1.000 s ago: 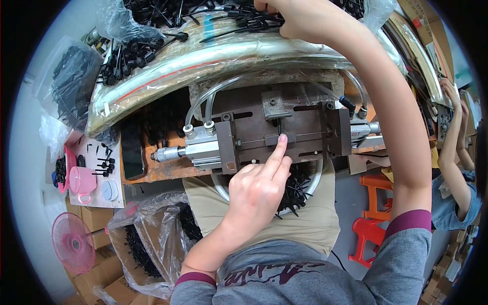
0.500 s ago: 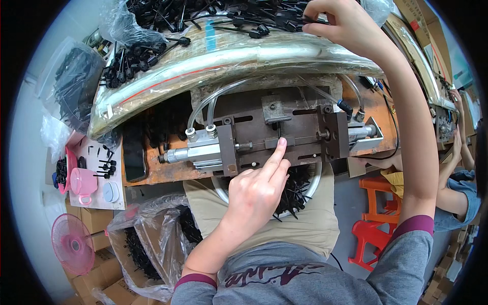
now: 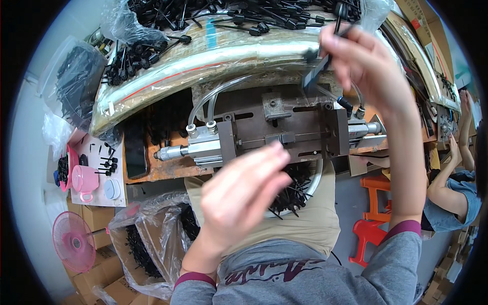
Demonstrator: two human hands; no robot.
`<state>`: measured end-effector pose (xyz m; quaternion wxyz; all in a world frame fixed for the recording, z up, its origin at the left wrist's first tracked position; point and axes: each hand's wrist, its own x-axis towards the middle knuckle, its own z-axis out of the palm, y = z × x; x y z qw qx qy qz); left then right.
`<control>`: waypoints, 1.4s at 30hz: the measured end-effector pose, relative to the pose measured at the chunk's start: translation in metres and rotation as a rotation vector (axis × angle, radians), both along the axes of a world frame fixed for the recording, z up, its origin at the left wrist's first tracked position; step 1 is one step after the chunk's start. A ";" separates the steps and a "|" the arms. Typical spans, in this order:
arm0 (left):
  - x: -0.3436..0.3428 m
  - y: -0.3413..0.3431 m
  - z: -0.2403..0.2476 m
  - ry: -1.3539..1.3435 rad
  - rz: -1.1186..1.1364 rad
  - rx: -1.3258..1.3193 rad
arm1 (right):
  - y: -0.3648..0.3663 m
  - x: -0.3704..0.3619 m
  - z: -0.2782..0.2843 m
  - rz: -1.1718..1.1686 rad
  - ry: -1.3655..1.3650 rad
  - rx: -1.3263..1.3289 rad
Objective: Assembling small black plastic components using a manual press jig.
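A dark metal jig (image 3: 254,119) with a silver cylinder at each end sits on the bench before me. My left hand (image 3: 239,195), blurred by motion, is just in front of the jig's small centre block (image 3: 279,139). Its fingers are stretched out, with no held thing visible. Above the jig's right half, my right hand (image 3: 368,63) is closed on a black plastic part (image 3: 317,71) with a flat blade-like end. A round black knob shows above the fingers; whether it belongs to the same part I cannot tell.
Several black stemmed parts (image 3: 274,15) lie heaped on the plastic-wrapped ledge. A white-rimmed basin (image 3: 317,178) of similar parts sits at my lap. At left are a pink cup (image 3: 85,180), a fan (image 3: 73,241) and a lined box (image 3: 152,223). Another person's arm (image 3: 452,168) shows at right.
My right hand has come down from the heap toward the jig with a black part in it. My left hand has drawn back from the centre block, toward me and left.
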<state>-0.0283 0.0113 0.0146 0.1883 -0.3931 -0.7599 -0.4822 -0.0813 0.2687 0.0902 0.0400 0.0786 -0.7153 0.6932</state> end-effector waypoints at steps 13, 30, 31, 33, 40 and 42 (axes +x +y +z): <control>0.013 -0.001 -0.018 -0.086 -0.044 -0.057 | -0.032 0.090 -0.066 -0.103 -0.287 -0.376; 0.010 0.021 -0.041 0.075 0.156 -0.463 | -0.027 0.119 -0.080 -0.265 -0.230 -0.503; 0.010 0.021 -0.041 0.073 0.160 -0.473 | -0.027 0.119 -0.081 -0.262 -0.241 -0.515; 0.010 0.021 -0.039 0.065 0.157 -0.481 | -0.027 0.120 -0.081 -0.271 -0.240 -0.503; 0.011 0.017 -0.024 -0.116 -0.050 -0.252 | -0.039 0.117 -0.083 -0.328 -0.263 -0.494; 0.022 0.015 -0.020 -0.114 -0.203 -0.086 | -0.045 0.117 -0.081 -0.238 -0.327 -0.518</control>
